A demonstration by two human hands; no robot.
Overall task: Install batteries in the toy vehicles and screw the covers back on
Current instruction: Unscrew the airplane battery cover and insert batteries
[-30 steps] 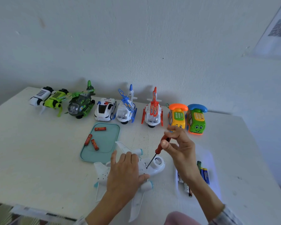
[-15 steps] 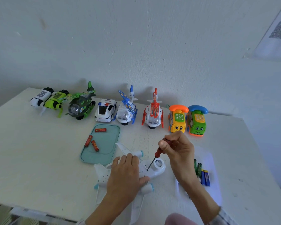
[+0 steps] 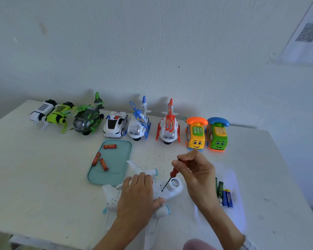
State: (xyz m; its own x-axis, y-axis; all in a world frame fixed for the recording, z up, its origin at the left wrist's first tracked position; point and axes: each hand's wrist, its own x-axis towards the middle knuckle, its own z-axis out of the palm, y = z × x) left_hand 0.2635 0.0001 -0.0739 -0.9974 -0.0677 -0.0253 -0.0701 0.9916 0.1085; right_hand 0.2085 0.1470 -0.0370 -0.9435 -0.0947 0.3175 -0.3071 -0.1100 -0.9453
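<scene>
On the white worktop a white toy aeroplane lies belly-up near the front edge. The left hand lies on its body with fingers curved over it and the thumb against its side, holding it down. The right hand pinches the red handle of a small screwdriver, whose tip meets the aeroplane's underside. Just behind and left of the aeroplane sits a teal tray with three red batteries lying loose in it. To the right of the right wrist, on a clear plastic sheet, lie several green and blue batteries, partly hidden. Along the back wall stand a row of toys: a white and lime green pair, a green helicopter, a police car, a blue helicopter, a red helicopter and two telephone cars.
</scene>
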